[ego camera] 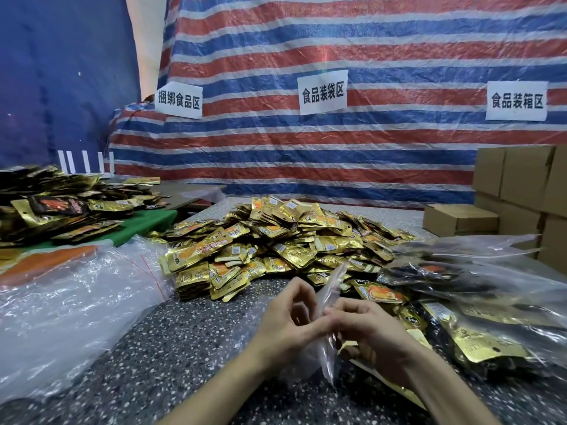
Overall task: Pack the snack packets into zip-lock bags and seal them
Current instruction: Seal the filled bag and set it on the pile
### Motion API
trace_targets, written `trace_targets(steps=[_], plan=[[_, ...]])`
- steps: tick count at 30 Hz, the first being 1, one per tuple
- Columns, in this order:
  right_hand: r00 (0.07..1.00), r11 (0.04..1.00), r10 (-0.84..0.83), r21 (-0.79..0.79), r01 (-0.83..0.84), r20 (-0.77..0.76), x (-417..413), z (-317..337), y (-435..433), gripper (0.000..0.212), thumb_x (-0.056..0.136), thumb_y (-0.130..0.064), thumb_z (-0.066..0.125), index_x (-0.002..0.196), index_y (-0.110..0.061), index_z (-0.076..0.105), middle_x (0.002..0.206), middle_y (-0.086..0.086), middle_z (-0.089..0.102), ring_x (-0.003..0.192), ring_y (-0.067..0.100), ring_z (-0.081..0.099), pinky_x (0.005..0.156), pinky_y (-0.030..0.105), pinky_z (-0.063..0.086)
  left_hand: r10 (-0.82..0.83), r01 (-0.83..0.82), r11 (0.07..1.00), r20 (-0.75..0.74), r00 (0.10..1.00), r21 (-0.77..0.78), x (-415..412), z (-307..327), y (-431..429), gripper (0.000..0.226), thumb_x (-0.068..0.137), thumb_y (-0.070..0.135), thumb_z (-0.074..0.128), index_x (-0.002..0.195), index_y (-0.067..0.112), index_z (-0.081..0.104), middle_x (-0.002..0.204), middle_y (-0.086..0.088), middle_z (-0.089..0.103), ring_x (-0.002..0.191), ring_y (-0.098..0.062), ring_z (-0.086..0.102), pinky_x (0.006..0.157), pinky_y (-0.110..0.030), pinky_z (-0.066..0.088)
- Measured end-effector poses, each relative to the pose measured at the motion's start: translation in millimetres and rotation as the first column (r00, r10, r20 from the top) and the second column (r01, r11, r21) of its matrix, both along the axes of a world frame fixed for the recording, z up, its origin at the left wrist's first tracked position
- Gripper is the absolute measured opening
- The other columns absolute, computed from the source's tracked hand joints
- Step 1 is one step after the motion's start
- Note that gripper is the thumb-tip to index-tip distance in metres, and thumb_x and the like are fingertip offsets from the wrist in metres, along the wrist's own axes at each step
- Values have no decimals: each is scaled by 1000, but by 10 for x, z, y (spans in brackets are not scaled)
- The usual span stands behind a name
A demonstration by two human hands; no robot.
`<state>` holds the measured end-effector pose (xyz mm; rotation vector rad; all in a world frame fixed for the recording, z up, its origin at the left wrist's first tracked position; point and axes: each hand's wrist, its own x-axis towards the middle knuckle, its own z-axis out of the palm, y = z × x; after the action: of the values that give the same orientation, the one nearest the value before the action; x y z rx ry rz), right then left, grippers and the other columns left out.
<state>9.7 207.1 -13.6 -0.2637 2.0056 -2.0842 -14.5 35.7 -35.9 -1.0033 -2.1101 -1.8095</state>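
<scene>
A: Why is the bag [330, 286] held up like that?

B: The left hand [288, 314] and right hand [371, 329] each pinch it near its top edge, fingers curled. It hangs upright between them, just above the tabletop [184, 348]. I'd guess they are working the zip, but I can't tell whether it's being opened or sealed.

A: Anything in it?

B: Something gold shows under the right hand, perhaps a packet. I can't tell whether it sits inside the bag.

A: And the packets [276, 240]?

B: They lie loose in a gold heap just beyond the hands, probably kept there for easy reach. Filled bags [466, 271] are heaped to the right, near the boxes [521, 182]. Clear plastic [76, 296] lies to the left, likely the spare bags.
</scene>
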Motion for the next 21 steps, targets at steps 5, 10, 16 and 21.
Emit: trace_targets(steps=[5, 10, 16, 21], plan=[[999, 998, 37, -43, -36, 24, 2, -6, 11, 29, 76, -32, 83, 70, -17, 60, 71, 4, 56, 59, 14, 52, 45, 21, 40, 27, -62, 983, -200, 979, -173, -9, 34, -50, 18, 92, 31, 66, 81, 17, 60, 68, 2, 57, 59, -13, 48, 54, -33, 40], [999, 999, 31, -14, -31, 29, -12, -33, 17, 38, 74, -33, 84, 91, -8, 60, 75, 8, 52, 59, 14, 50, 46, 21, 36, 5, -31, 966, -100, 995, -255, -30, 32, -66, 28, 93, 17, 61, 70, 31, 54, 59, 22, 50, 56, 0, 42, 55, -16, 33], [999, 1000, 15, 4, -16, 45, -26, -38, 4, 36, 73, -32, 81, 93, -7, 64, 73, 8, 52, 57, 13, 47, 45, 21, 34, -81, 85, 982, 30, 996, -170, -2, 62, -70, 22, 97, 18, 59, 78, 8, 66, 65, 6, 56, 59, -8, 49, 55, -19, 39], [971, 973, -228, -25, 230, 72, -46, 22, 51, 25, 72, -16, 66, 57, -16, 46, 50, -2, 36, 41, 11, 30, 37, 20, 24, 153, -151, 983, 2, 988, -108, -96, 106, -159, 41, 90, -2, 60, 58, 21, 54, 52, 11, 50, 46, 2, 43, 47, -12, 33]])
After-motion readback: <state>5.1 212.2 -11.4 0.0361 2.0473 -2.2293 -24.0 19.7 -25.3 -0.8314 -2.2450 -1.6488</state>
